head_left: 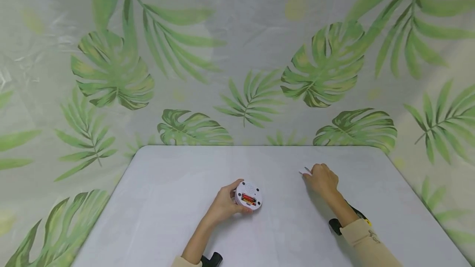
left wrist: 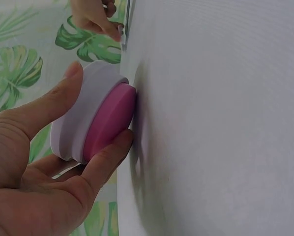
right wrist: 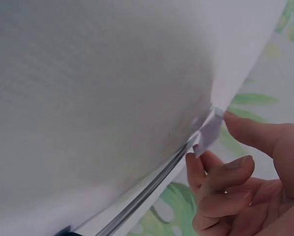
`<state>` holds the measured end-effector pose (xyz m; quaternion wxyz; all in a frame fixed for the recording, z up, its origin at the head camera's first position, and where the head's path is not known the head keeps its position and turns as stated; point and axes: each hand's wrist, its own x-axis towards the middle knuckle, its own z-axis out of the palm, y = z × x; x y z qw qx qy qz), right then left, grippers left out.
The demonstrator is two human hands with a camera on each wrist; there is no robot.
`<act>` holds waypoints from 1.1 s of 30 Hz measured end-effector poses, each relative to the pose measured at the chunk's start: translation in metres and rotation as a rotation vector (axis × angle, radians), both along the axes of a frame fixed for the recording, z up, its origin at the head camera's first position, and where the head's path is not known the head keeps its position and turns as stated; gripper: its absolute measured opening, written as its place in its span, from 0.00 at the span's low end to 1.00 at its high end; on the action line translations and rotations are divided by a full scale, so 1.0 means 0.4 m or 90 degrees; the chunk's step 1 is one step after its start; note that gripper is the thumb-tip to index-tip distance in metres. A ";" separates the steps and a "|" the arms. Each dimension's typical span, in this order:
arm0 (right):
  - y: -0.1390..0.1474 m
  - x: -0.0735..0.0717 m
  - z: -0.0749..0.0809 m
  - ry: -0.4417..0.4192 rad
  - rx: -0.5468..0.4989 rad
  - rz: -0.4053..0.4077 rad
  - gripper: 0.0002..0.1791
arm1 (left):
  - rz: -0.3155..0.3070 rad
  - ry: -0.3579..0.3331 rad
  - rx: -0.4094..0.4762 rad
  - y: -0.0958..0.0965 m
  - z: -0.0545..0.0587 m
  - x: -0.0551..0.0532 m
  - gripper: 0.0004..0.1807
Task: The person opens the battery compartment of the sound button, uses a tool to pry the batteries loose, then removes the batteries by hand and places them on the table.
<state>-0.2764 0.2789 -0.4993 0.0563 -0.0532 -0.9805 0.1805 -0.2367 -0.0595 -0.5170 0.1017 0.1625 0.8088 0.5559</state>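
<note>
My left hand grips a round white and pink device by its edges, thumb on one side and fingers on the other. Its underside faces up in the head view, showing an uncovered compartment with red-and-black batteries. The left wrist view shows its pink part close to the tabletop. To the right, my right hand pinches a small white plastic piece between thumb and fingers. A screwdriver lies beneath that hand; its metal shaft shows in the right wrist view, its black-and-yellow handle beside the forearm.
Both hands are over a white tabletop with rounded far corners. Behind it hangs a leaf-patterned sheet, which also shows at both sides. Black wrist gear sticks out at each wrist.
</note>
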 end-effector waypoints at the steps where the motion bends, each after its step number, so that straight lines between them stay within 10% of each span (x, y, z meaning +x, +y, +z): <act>1: 0.000 0.000 0.000 -0.011 0.000 0.001 0.18 | -0.003 0.000 0.001 0.000 -0.001 0.001 0.53; 11: 0.003 0.030 0.025 -0.058 -0.003 0.016 0.19 | -0.004 -0.004 -0.001 0.001 -0.009 0.011 0.52; 20: 0.096 0.175 0.073 -0.079 0.054 0.021 0.28 | 0.023 -0.008 -0.011 -0.002 -0.010 0.013 0.54; 33: 0.169 0.263 0.008 -0.063 0.033 0.006 0.20 | 0.019 -0.008 -0.008 -0.006 -0.006 -0.005 0.54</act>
